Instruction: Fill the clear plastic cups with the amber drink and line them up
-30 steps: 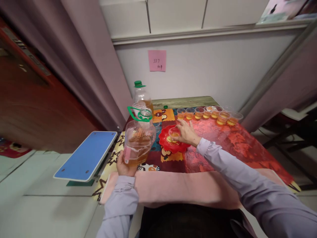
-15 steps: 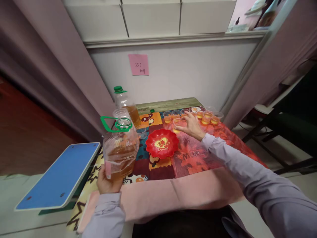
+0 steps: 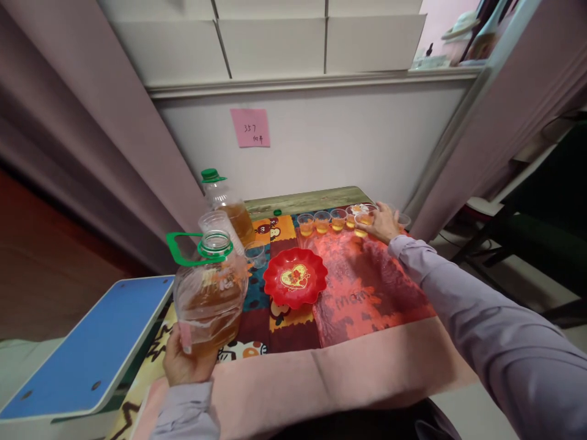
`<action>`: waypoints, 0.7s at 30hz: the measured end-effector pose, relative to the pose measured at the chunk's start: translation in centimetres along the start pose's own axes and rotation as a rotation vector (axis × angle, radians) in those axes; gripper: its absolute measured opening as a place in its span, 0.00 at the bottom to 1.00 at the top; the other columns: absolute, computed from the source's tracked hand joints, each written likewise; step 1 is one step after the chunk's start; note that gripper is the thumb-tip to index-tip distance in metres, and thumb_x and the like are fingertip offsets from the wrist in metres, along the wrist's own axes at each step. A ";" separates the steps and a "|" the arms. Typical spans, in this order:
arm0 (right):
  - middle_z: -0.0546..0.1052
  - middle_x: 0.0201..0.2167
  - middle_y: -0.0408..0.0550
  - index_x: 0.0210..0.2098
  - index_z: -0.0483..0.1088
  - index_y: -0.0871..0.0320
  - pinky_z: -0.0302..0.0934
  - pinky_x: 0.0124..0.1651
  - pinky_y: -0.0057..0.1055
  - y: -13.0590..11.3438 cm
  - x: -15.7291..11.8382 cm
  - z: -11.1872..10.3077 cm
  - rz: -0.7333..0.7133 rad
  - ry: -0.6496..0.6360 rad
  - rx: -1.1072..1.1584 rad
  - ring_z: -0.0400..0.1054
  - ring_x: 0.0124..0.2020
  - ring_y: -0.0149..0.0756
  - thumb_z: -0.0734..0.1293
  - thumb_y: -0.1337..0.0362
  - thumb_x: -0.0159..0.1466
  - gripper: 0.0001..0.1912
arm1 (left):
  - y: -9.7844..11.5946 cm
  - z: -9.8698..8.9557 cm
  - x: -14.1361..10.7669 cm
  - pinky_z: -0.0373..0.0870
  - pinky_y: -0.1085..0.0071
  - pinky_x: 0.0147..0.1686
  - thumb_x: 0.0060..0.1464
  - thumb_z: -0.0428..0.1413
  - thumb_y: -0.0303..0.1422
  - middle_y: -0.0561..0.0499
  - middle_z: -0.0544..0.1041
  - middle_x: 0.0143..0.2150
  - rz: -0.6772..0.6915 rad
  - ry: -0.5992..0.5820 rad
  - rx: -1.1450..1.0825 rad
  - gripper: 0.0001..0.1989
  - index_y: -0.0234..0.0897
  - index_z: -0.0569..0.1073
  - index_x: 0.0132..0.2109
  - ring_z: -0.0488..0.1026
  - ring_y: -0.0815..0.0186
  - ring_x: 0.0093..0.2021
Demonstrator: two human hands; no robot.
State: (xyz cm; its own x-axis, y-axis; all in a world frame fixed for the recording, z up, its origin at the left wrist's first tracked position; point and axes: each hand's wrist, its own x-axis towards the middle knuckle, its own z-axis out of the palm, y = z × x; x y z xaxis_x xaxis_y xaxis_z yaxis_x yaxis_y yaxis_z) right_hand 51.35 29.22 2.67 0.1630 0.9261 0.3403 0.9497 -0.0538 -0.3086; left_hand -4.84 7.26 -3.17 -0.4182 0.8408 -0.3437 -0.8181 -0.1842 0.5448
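My left hand (image 3: pixel 186 362) is closed round the lower side of a large clear plastic jug (image 3: pixel 211 299), uncapped, with a green handle and amber liquid inside. At the far right of the table, my right hand (image 3: pixel 384 223) grips a small clear plastic cup (image 3: pixel 362 230) with a little amber liquid in it. Left of that hand several similar cups, among them a left-end cup (image 3: pixel 306 226), stand in a row. More cups behind the hand are partly hidden. A red scalloped plate (image 3: pixel 296 293) lies between my hands.
A second jug (image 3: pixel 238 217) with a green cap stands behind the first, beside a stack of clear cups (image 3: pixel 220 226). A single cup (image 3: pixel 255 255) stands near the plate. A green cap (image 3: pixel 277 212) lies at the back. A blue board (image 3: pixel 96 342) is at the left.
My right hand has moved right with the cup, from above the plate's right side to the right end of the row. My left hand stays on the jug; the view has shifted slightly.
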 end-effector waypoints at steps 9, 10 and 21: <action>0.69 0.70 0.72 0.50 0.82 0.60 0.41 0.73 0.69 0.9 -0.1 1.9 -0.007 0.037 0.031 0.57 0.71 0.68 0.74 0.40 0.64 0.30 | 0.1 -0.5 0.3 0.79 0.46 0.59 0.64 0.55 0.39 0.48 0.88 0.54 0.041 -0.090 0.028 0.24 0.51 0.78 0.65 0.85 0.50 0.54; 0.68 0.70 0.72 0.51 0.82 0.60 0.41 0.74 0.69 0.9 0.0 2.1 -0.005 0.037 0.035 0.57 0.71 0.68 0.74 0.40 0.64 0.30 | 0.1 -0.4 0.2 0.80 0.46 0.58 0.63 0.55 0.39 0.48 0.88 0.54 0.048 -0.081 0.044 0.24 0.50 0.79 0.65 0.85 0.50 0.53; 0.66 0.73 0.69 0.56 0.80 0.59 0.42 0.74 0.71 1.1 0.6 2.7 0.026 -0.030 -0.047 0.59 0.72 0.68 0.72 0.38 0.65 0.34 | 0.0 1.0 -1.0 0.76 0.43 0.63 0.63 0.55 0.45 0.49 0.86 0.58 0.086 0.052 0.232 0.22 0.48 0.80 0.60 0.81 0.48 0.62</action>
State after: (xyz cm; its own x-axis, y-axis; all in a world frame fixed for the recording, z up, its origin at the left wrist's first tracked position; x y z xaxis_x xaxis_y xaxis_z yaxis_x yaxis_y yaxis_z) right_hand 51.76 30.72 0.11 0.1806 0.9348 0.3057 0.9568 -0.0950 -0.2749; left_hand -3.99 6.99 -2.06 -0.5068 0.7989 -0.3240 -0.6685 -0.1269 0.7328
